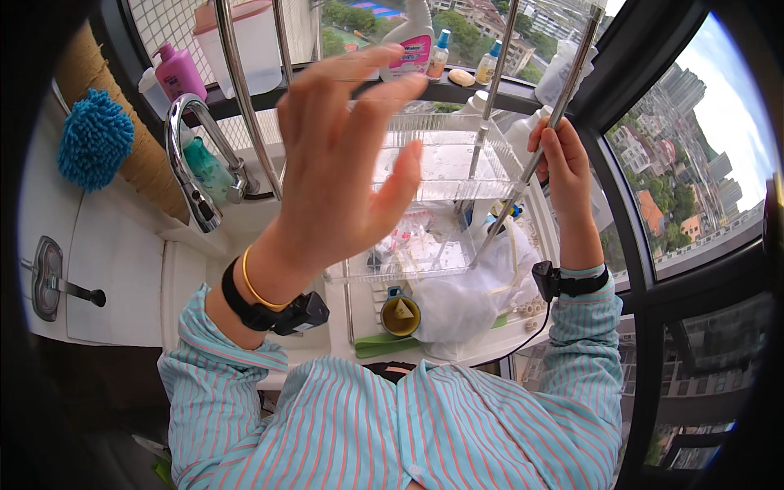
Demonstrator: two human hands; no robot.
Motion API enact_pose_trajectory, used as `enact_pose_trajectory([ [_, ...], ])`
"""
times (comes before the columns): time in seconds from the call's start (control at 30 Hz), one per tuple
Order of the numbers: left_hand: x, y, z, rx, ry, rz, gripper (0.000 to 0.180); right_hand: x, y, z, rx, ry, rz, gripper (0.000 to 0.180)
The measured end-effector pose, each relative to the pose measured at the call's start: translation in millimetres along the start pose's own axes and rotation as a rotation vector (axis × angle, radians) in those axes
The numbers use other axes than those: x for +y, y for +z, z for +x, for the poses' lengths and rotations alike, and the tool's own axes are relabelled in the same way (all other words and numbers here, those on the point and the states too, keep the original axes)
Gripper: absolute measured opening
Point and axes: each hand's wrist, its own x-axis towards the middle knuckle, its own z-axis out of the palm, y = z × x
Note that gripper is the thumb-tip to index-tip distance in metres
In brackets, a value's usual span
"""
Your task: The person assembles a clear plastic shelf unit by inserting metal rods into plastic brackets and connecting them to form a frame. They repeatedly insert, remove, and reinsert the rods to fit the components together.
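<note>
My left hand point(331, 163) is raised over the sink side, fingers spread and slightly blurred, with nothing visible in it. Wrapped around a slim metal post point(578, 69) are the fingers of my right hand point(563, 159). That post stands at the right front of a clear plastic tiered rack point(445, 192) with metal uprights. Small packets point(412, 233) lie on its lower tier. Behind my left fingertips, a white spray bottle with a pink label point(412, 49) stands on the window ledge, partly hidden.
A chrome faucet point(175, 143) curves up at left, near a green bottle point(204, 167) and a blue fluffy duster point(95, 140). Below the rack are a mug point(400, 317) and a white translucent bag point(457, 310). Small bottles point(438, 55) line the ledge. Dark window frames border the right.
</note>
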Motion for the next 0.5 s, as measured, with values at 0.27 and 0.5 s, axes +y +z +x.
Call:
enact_pose_trajectory([
  [0.27,70.3,129.2,4.1,-0.4,-0.018,-0.218,0.035,-4.3,1.7,-4.9,-0.002,0.01,0.013,0.022],
  [0.5,69.0,139.7,-2.7,-0.268,-0.021,-0.251,0.019,-7.4,-0.6,-10.6,-0.055,-0.011,0.023,0.019],
])
